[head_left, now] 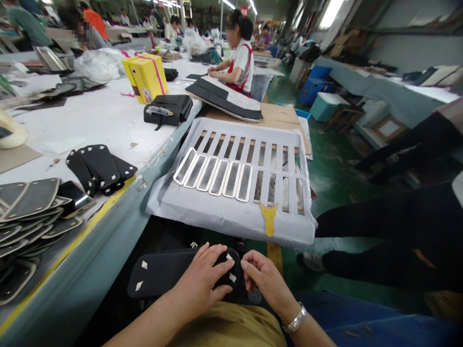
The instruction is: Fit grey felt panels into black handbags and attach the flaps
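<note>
Two hands meet over a black panel lying on the lap, its long axis running left to right, with small white tabs at its corners. The left hand lies flat on the panel's right end with fingers spread, while the right hand pinches fingertips together at a tab on that same right edge, so the work sits directly between both hands. Ahead, a slotted white tray holds six metal frames in its left slots; more panels are stacked on the table.
</note>
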`<state>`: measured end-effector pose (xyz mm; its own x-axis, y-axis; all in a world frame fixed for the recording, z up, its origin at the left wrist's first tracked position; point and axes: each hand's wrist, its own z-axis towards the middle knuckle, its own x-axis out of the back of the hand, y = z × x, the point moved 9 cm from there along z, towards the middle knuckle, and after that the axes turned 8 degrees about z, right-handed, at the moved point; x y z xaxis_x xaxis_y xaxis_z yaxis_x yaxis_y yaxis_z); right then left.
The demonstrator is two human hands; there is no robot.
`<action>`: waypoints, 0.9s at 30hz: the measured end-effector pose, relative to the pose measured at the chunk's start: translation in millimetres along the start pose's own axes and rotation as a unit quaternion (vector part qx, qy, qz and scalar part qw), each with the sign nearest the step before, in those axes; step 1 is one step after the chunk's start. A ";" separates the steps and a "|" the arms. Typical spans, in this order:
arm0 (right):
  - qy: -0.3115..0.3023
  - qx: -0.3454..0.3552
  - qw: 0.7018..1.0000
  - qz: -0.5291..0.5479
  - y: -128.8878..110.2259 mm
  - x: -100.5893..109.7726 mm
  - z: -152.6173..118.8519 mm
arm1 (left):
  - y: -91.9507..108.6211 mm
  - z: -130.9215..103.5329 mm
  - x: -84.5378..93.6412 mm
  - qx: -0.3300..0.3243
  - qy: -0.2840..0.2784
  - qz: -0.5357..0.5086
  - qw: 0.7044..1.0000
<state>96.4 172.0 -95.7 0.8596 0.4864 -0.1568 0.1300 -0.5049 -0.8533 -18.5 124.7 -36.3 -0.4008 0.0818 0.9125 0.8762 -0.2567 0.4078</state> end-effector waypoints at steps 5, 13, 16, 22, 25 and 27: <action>0.035 0.000 0.995 -0.090 -11.1 -3.5 -1.5 | 0.3 -1.4 1.2 0.004 0.001 -0.009 1.000; 0.029 -0.019 0.985 -0.166 -19.3 -5.8 16.4 | -3.5 -2.3 3.5 0.038 0.040 -0.038 0.998; -0.021 -0.031 0.994 -0.099 -11.1 -5.2 23.2 | -5.6 -2.3 0.8 0.046 0.048 -0.044 0.997; -0.054 0.014 0.998 0.020 -0.8 -0.9 14.7 | -7.2 -2.0 0.2 0.045 0.046 -0.045 0.997; -0.064 0.027 0.998 0.002 -1.3 -3.5 8.3 | -6.8 -2.6 0.0 0.044 0.041 -0.045 0.997; -0.060 0.022 0.998 -0.030 -2.6 -3.9 6.9 | -6.9 -2.8 -1.0 0.042 0.032 -0.045 0.998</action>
<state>89.4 176.4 -96.3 0.7855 0.5977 -0.1605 0.1552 -0.4413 -0.8838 -24.9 123.7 -40.1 -0.4929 0.0376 0.8692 0.8542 -0.1688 0.4917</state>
